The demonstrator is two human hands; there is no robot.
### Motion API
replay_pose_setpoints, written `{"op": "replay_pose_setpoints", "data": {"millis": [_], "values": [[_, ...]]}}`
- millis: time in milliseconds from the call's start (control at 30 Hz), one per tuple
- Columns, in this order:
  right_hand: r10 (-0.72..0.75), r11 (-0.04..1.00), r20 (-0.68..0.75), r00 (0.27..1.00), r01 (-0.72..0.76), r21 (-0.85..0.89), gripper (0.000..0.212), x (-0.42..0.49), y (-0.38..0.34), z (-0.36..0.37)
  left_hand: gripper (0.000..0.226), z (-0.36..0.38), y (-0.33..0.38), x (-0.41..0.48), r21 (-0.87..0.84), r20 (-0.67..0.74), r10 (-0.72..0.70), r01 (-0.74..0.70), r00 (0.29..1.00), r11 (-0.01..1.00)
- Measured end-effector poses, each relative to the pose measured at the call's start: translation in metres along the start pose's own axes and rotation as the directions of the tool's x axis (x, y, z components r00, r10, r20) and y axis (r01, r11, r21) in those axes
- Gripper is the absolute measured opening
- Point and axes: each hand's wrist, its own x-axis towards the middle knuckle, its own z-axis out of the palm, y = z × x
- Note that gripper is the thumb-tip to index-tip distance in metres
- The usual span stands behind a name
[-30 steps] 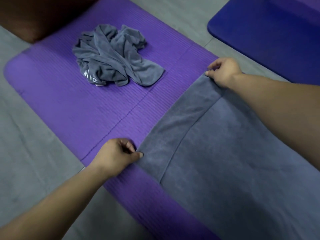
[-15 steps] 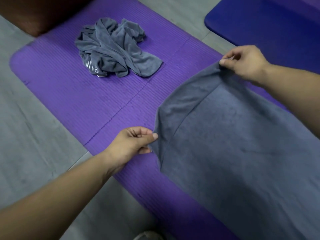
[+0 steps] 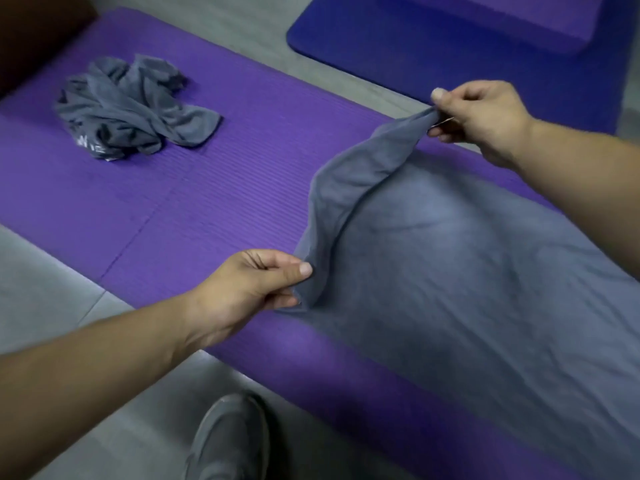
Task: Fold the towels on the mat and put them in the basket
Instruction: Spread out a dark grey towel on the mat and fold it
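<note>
Grey floor tiles surround a long purple ribbed foam mat, with a dark blue mat lying beyond it at the far right and a brown object at the far left corner. A large plain grey towel is spread over the right part of the purple mat. The left hand pinches the near corner of its left edge between thumb and curled fingers, and the right hand pinches the far corner in the same way.

A second ago both hands held these corners down flat on the mat, with a narrow band lying turned over along that edge. Now both corners are raised clear of the mat, the right one higher. The edge sags in a loose curve between the hands, and the rest of the towel lies on the mat as before.

I judge that the smoothing is over and the first big fold is starting. The lifted edge most likely needs carrying to the right, over the body of the towel, with the two corners kept level so the layers meet squarely.

A second grey towel, crumpled in a heap, sits on the far left of the mat where it was, untouched and yet to be folded. No basket is in view, so the task looks early. A grey shoe shows at the near edge, on the floor.
</note>
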Motion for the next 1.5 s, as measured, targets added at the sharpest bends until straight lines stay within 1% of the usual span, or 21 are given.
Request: {"op": "replay_pose_setpoints", "data": {"millis": [133, 200, 233, 333, 400, 467, 533, 600, 733, 800, 867, 967, 1033, 1100, 1200, 1300, 1367, 1433, 1500], "values": [[0.091, 0.994, -0.144, 0.985, -0.080, 0.079, 0.021, -0.044, 0.022, -0.066, 0.036, 0.065, -0.008, -0.003, 0.142, 0.068, -0.084, 0.074, 0.994, 0.987], [0.158, 0.986, -0.177, 0.971, -0.144, 0.090, 0.019, -0.068, 0.038, -0.099, 0.039, 0.107, -0.012, -0.003, 0.242, 0.133, -0.133, 0.098, 0.982, 0.965], [0.188, 0.981, -0.177, 0.966, -0.175, 0.086, 0.019, -0.078, 0.046, -0.114, 0.038, 0.128, -0.014, -0.001, 0.288, 0.164, -0.153, 0.102, 0.975, 0.952], [0.257, 0.966, -0.161, 0.953, -0.246, 0.085, 0.018, -0.110, 0.070, -0.162, 0.020, 0.194, -0.023, 0.005, 0.371, 0.234, -0.181, 0.084, 0.955, 0.925], [0.279, 0.960, -0.159, 0.947, -0.268, 0.087, 0.017, -0.126, 0.088, -0.193, 0.013, 0.236, -0.039, 0.010, 0.382, 0.234, -0.138, 0.040, 0.962, 0.923], [0.303, 0.951, -0.169, 0.938, -0.286, 0.117, 0.017, -0.137, 0.110, -0.221, 0.013, 0.277, -0.063, 0.013, 0.370, 0.206, -0.060, -0.021, 0.977, 0.929], [0.343, 0.936, -0.206, 0.916, -0.314, 0.163, 0.019, -0.146, 0.134, -0.248, 0.014, 0.316, -0.091, 0.012, 0.346, 0.192, -0.002, -0.065, 0.981, 0.936], [0.381, 0.921, -0.274, 0.883, -0.336, 0.196, 0.022, -0.153, 0.156, -0.272, 0.016, 0.350, -0.119, 0.011, 0.306, 0.196, 0.040, -0.100, 0.980, 0.947], [0.439, 0.897, -0.354, 0.826, -0.378, 0.231, 0.027, -0.171, 0.190, -0.313, 0.040, 0.401, -0.175, 0.000, 0.248, 0.194, 0.087, -0.134, 0.977, 0.959], [0.450, 0.891, -0.376, 0.810, -0.381, 0.247, 0.027, -0.179, 0.202, -0.333, 0.043, 0.424, -0.202, -0.009, 0.218, 0.147, 0.069, -0.100, 0.987, 0.971], [0.460, 0.883, -0.375, 0.805, -0.371, 0.287, 0.026, -0.185, 0.212, -0.352, 0.039, 0.446, -0.221, -0.018, 0.194, 0.099, 0.048, -0.066, 0.994, 0.979], [0.478, 0.844, -0.343, 0.808, -0.316, 0.433, 0.024, -0.193, 0.228, -0.376, 0.028, 0.473, -0.241, -0.028, 0.164, 0.070, 0.024, -0.035, 0.997, 0.986], [0.475, 0.800, -0.331, 0.816, -0.243, 0.548, 0.021, -0.197, 0.239, -0.390, 0.030, 0.488, -0.252, -0.032, 0.200, 0.068, 0.006, -0.019, 0.998, 0.980], [0.468, 0.777, -0.346, 0.813, -0.193, 0.599, 0.018, -0.199, 0.250, -0.404, 0.038, 0.499, -0.262, -0.032, 0.269, 0.078, -0.002, -0.019, 0.997, 0.963], [0.458, 0.817, -0.399, 0.794, -0.199, 0.541, 0.015, -0.203, 0.268, -0.419, 0.031, 0.514, -0.274, -0.025, 0.408, 0.127, -0.028, -0.026, 0.992, 0.913], [0.457, 0.870, -0.421, 0.784, -0.297, 0.393, 0.023, -0.213, 0.288, -0.427, 0.029, 0.523, -0.285, -0.010, 0.570, 0.163, -0.110, -0.003, 0.980, 0.822], [0.464, 0.877, -0.430, 0.774, -0.332, 0.349, 0.027, -0.217, 0.298, -0.428, 0.034, 0.529, -0.291, -0.001, 0.639, 0.162, -0.146, 0.009, 0.976, 0.770], [0.451, 0.887, -0.467, 0.761, -0.322, 0.332, 0.026, -0.215, 0.306, -0.424, 0.040, 0.533, -0.294, 0.003, 0.669, 0.161, -0.141, -0.003, 0.977, 0.743], [0.435, 0.898, -0.523, 0.732, -0.313, 0.309, 0.027, -0.211, 0.314, -0.423, 0.043, 0.538, -0.295, 0.003, 0.716, 0.151, -0.125, -0.022, 0.981, 0.697]]}}
